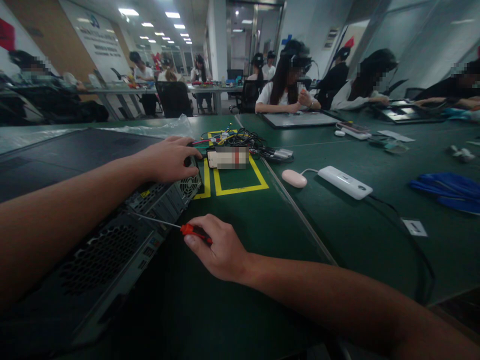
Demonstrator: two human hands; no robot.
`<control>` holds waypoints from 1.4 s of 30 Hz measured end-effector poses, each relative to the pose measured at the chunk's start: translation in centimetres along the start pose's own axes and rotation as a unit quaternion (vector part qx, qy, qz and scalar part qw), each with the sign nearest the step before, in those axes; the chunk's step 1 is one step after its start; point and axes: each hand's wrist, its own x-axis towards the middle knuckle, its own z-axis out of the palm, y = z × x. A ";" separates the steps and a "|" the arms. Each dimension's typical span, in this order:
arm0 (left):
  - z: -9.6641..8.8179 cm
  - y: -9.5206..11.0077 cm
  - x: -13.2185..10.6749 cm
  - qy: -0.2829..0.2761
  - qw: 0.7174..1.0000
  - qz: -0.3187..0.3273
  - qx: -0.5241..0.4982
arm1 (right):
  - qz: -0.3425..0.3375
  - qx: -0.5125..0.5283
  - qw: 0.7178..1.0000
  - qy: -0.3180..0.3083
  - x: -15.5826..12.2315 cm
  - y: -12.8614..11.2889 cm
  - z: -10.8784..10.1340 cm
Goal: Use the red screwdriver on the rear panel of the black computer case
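A black desktop computer case (75,190) lies on its side on the green table (262,240), its rear panel with vents and a fan grille facing me. My left hand (168,159) rests on the case's top far corner, fingers curled over the edge. My right hand (217,247) grips a red-handled screwdriver (176,226). Its thin metal shaft points left into the rear panel of the case.
A yellow taped rectangle (240,189) holds a white box and a tangle of cables (240,139). A pink mouse (294,178) and white device (345,182) lie to the right, with blue gloves (446,190) further right. Several other people sit at the table's far side.
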 end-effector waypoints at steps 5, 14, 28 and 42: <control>0.2 0.0 0.1 0.002 1.000 -0.019 -0.002 | -0.006 -0.003 1.000 -0.011 0.0 0.2 0.0; 0.4 -0.2 0.2 0.009 1.000 -0.010 -0.008 | 0.022 0.025 0.999 -0.011 -0.1 0.1 0.2; 0.5 -0.3 0.2 0.001 1.000 -0.014 -0.009 | 0.015 0.022 0.999 -0.021 0.0 0.3 0.2; 0.5 -0.5 0.1 0.014 1.000 -0.008 -0.010 | 0.023 0.027 0.999 -0.023 0.0 0.2 0.2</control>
